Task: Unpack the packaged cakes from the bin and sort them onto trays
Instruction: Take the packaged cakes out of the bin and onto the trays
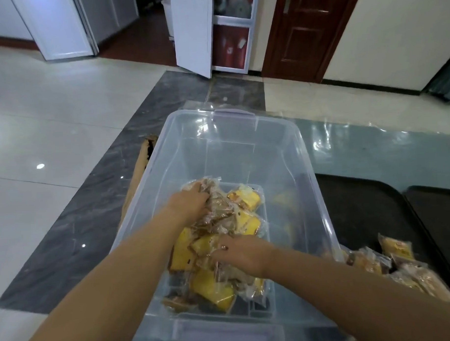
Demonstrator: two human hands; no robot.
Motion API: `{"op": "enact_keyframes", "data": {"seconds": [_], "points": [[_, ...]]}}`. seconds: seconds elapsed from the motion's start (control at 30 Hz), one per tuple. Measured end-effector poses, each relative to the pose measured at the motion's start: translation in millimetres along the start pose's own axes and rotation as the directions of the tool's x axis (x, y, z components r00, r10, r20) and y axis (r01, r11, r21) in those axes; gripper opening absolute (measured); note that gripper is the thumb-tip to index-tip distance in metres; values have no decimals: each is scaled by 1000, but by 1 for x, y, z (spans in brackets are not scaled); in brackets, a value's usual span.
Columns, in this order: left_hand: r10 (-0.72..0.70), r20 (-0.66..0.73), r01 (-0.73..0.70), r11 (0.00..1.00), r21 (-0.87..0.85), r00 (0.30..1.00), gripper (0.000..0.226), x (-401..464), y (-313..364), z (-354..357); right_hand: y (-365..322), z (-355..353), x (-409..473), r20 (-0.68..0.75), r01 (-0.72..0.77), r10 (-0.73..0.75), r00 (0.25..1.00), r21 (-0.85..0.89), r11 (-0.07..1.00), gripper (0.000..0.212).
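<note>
Reaching down into the clear plastic bin [289, 152], I have both hands in the heap of packaged cakes [246, 220] piled at its near end. My left hand [192, 202] lies on the far left of the heap, fingers curled into the brown-wrapped packs there and gripping them. My right hand [243, 255] lies on the near side of the heap, palm down, fingers bent onto the crinkled wrappers; I cannot tell whether it actually has hold of one. Yellow cakes show between and below my hands, touching both. The far half of the bin is bare. To my right, just beside the bin, a black tray [360, 206] carries a few more packaged cakes [398, 256] at its near edge.
</note>
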State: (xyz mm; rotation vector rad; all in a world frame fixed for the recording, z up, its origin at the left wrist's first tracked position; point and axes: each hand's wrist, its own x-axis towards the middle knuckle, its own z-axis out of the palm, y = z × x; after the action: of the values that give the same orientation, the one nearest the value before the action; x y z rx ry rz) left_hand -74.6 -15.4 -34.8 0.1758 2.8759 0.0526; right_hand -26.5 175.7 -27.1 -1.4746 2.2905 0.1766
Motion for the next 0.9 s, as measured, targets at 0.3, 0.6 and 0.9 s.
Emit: {"op": "enact_keyframes", "data": {"seconds": [0.3, 0.6, 0.9], "points": [[-27, -11, 27, 1000, -9, 1000, 41, -19, 7, 2, 1, 29, -8, 239, -386, 331, 913, 241, 891, 116], [-22, 67, 19, 999, 38, 998, 40, -5, 1, 18, -5, 39, 2, 196, -364, 320, 927, 255, 896, 112], [-24, 33, 23, 999, 25, 999, 41, -8, 1, 15, -14, 16, -7, 0, -226, 226, 974, -21, 974, 41]]}}
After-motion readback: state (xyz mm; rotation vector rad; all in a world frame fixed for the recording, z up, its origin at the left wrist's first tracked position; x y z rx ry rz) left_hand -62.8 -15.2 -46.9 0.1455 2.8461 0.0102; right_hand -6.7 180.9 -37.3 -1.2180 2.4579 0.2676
